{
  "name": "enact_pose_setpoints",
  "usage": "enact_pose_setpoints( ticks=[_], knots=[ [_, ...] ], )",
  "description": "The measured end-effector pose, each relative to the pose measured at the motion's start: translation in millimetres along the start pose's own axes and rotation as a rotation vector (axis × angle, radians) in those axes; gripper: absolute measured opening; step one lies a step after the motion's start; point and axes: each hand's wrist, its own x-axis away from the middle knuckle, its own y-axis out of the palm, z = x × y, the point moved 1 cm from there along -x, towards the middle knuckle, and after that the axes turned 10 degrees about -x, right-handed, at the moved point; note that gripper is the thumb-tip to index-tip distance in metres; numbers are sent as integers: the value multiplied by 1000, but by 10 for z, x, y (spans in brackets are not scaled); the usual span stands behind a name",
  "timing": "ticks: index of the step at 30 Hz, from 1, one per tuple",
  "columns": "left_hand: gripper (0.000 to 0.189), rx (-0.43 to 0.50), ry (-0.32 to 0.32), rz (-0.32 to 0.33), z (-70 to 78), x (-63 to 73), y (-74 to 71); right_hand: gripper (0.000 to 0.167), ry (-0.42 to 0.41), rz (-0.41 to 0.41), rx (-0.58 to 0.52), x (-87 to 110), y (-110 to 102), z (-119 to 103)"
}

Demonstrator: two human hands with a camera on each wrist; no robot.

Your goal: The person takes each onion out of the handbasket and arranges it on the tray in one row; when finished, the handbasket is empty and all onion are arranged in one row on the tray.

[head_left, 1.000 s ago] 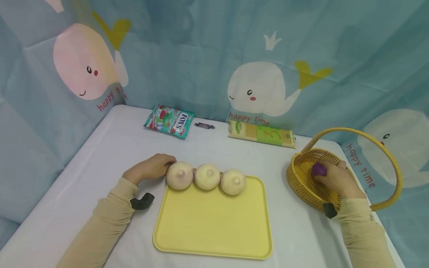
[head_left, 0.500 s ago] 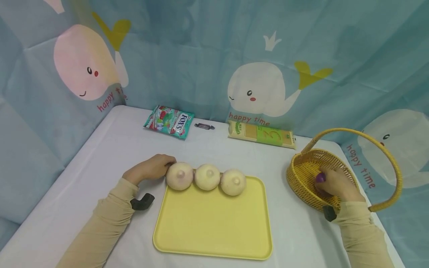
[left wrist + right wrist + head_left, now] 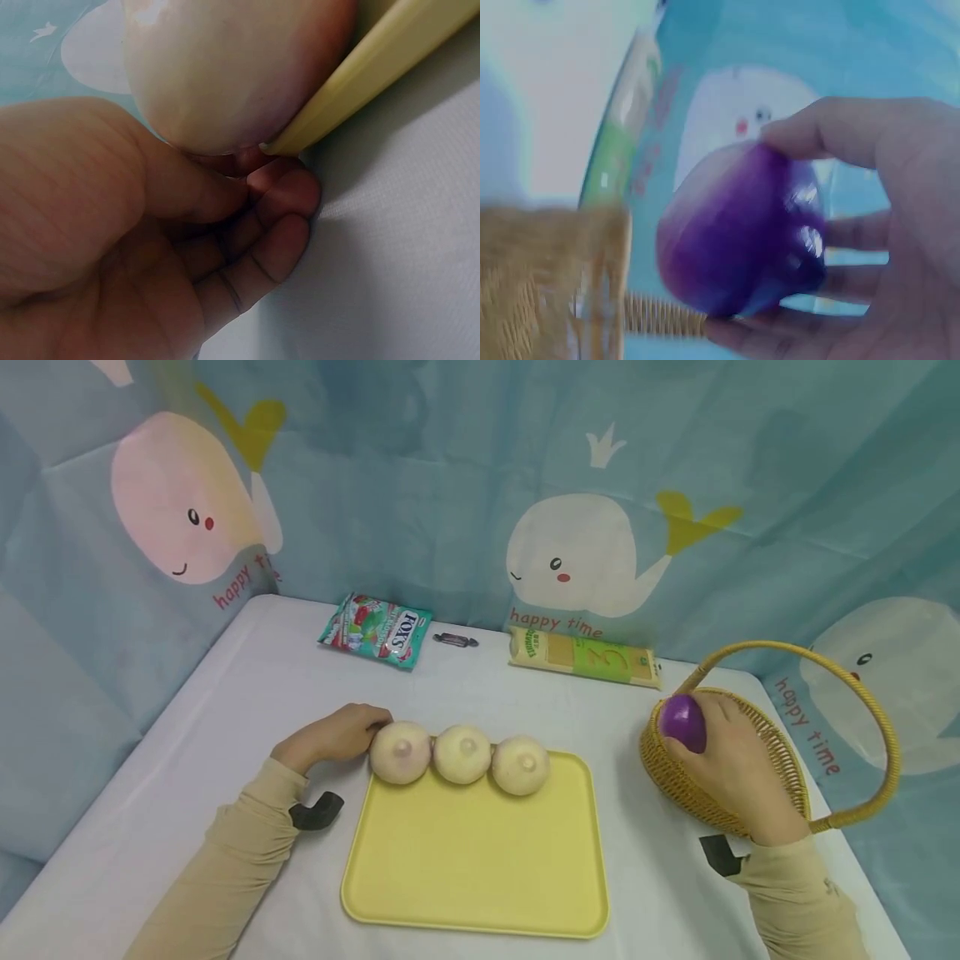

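In the head view my right hand (image 3: 738,768) grips a glossy purple turnip (image 3: 682,724), which overlaps the left rim of a wicker basket (image 3: 682,793). Seen from the right wrist, thumb and fingers wrap the turnip (image 3: 739,232), paler on one side. Three pale turnips, left (image 3: 401,752), middle (image 3: 462,755) and right (image 3: 521,765), stand in a row along the far edge of a yellow tray (image 3: 476,860), nubs upward. My left hand (image 3: 333,739) is at the tray's far left corner. Its curled fingers and thumb pinch the tray rim (image 3: 330,105) beside the left turnip; their tips are partly hidden.
At the back of the white table lie a green candy bag (image 3: 378,631), a small wrapped candy (image 3: 455,640) and a pack of noodles (image 3: 585,657). The basket's tall handle (image 3: 862,693) arches up on the right. A blue curtain (image 3: 450,485) closes the back.
My right hand has raised the purple turnip from inside the basket and shifted it left to the rim. The left hand, tray and pale turnips have stayed put.
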Motion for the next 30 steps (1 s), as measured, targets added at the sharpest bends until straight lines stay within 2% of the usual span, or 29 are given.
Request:
enact_pose_setpoints(
  ticks=[3,7,12,16,22,30],
  knots=[
    [23,7,-5,0,-1,9,3,66,-138,18,1,9,156,-175],
    [23,14,-5,-2,-7,8,15,67,-243,-45,41,30,420,-291],
    [23,17,-9,-7,-9,7,25,71,-261,-148,54,91,714,-373],
    [22,14,-6,-7,-10,9,22,71,-316,-153,80,126,869,-417],
    [21,8,-3,-4,-16,6,23,71,-399,-123,108,108,962,-435],
    [21,21,-19,-14,-29,6,16,75,-398,-134,120,86,967,-433]
  ],
)
